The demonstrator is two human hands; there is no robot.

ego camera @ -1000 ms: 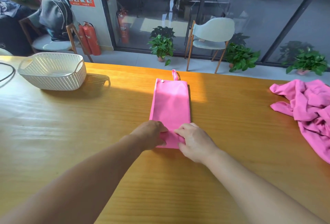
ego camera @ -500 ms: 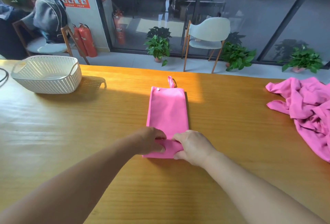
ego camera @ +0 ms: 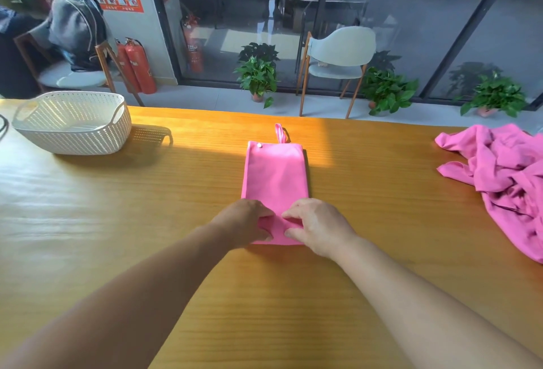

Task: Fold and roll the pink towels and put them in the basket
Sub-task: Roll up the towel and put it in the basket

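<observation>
Lying flat as a narrow folded strip in the middle of the table (ego camera: 367, 295), the pink towel (ego camera: 276, 173) had its near end turned up into the start of a roll, its hanging loop (ego camera: 279, 133) at the far end. The left hand (ego camera: 244, 223) and the right hand (ego camera: 318, 226) sat side by side on that near end, fingers curled down over the small roll and thumbs tucked at its near edge, pinching it.

The likeliest fault was a crooked roll: if one hand pushed ahead of the other, the roll would probably cone and drift off the strip's line. Loose pressure could leave it slack, so it might spring open on the way to the white basket (ego camera: 73, 124), well off to the far left. The heap of unfolded pink towels (ego camera: 505, 180) waited far right.
</observation>
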